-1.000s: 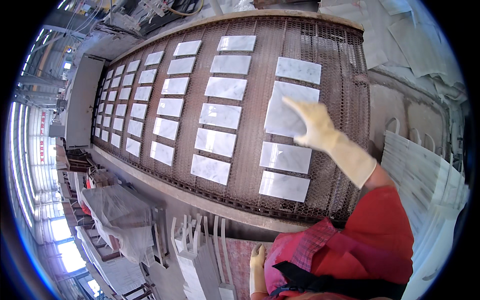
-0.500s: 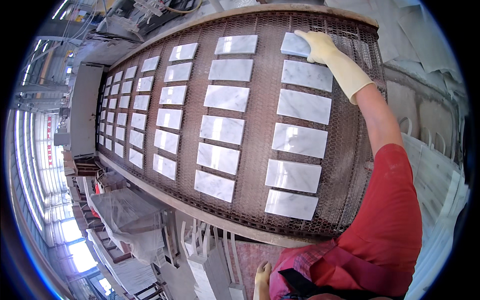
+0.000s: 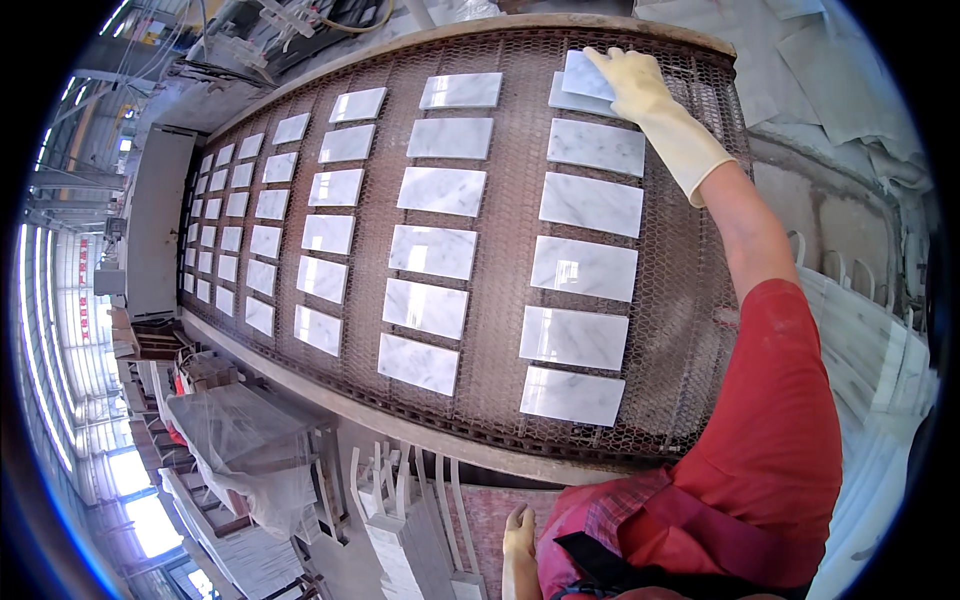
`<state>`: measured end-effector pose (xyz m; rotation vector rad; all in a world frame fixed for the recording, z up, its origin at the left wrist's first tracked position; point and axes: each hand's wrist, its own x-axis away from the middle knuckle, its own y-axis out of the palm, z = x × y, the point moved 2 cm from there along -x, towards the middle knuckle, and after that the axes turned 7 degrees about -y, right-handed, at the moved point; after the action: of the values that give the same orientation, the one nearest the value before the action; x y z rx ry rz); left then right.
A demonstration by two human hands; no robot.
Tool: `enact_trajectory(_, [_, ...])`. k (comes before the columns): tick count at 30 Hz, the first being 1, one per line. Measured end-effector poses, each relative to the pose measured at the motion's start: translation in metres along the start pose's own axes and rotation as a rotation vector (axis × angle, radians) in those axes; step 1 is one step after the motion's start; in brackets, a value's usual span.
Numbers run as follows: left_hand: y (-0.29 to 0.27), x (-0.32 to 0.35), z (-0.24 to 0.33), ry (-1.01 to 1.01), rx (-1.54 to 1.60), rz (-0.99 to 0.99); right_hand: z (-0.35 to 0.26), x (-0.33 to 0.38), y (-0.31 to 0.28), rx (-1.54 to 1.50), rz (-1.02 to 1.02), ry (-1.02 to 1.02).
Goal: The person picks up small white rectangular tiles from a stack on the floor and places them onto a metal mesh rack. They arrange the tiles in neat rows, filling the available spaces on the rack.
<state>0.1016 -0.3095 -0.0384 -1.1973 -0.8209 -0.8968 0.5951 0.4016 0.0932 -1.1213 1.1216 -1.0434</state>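
My right hand (image 3: 628, 85), in a pale yellow rubber glove, reaches to the far right of a mesh belt. It is closed on the edge of a white marble tile (image 3: 583, 76), thumb and fingers at its right side. That tile overlaps another marble tile (image 3: 570, 102) just under it; how far apart the two are, I cannot tell. Nearer to me in the same column lie several more marble tiles (image 3: 592, 203). My left hand (image 3: 520, 533), also pale-gloved, is low by my body beyond the belt's near rail, its fingers curled with nothing visible in them.
The wire mesh belt (image 3: 497, 250) carries several columns of tiles leftward to a grey machine housing (image 3: 160, 225). A raised near rail (image 3: 400, 422) borders it. Upright pale slabs (image 3: 400, 540) and a plastic-covered stack (image 3: 250, 440) stand at lower left. White sheets (image 3: 860, 370) lie at right.
The tile under my right hand has shifted up and away, showing another tile beneath it. The tile columns have drifted slightly left in view. My left hand stays low by my body.
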Motion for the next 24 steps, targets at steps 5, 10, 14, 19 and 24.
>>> enact_trajectory(5, [0.005,-0.015,-0.026,0.018,0.035,-0.045,0.026,0.036,-0.002,-0.05,-0.002,0.131])
enact_trajectory(10, [0.002,-0.043,-0.05,0.048,0.01,-0.075,0.028,0.06,0.006,-0.02,-0.009,0.084])
enact_trajectory(14, [0.004,-0.044,-0.049,0.032,0.036,-0.056,0.028,0.062,0.017,0.001,0.054,0.112])
enact_trajectory(19, [0.008,-0.025,-0.021,-0.007,0.046,-0.037,0.035,0.054,0.031,-0.077,0.095,0.056])
enact_trajectory(24, [0.014,-0.027,-0.019,0.016,-0.029,-0.062,0.026,0.05,0.034,-0.03,0.024,0.079])
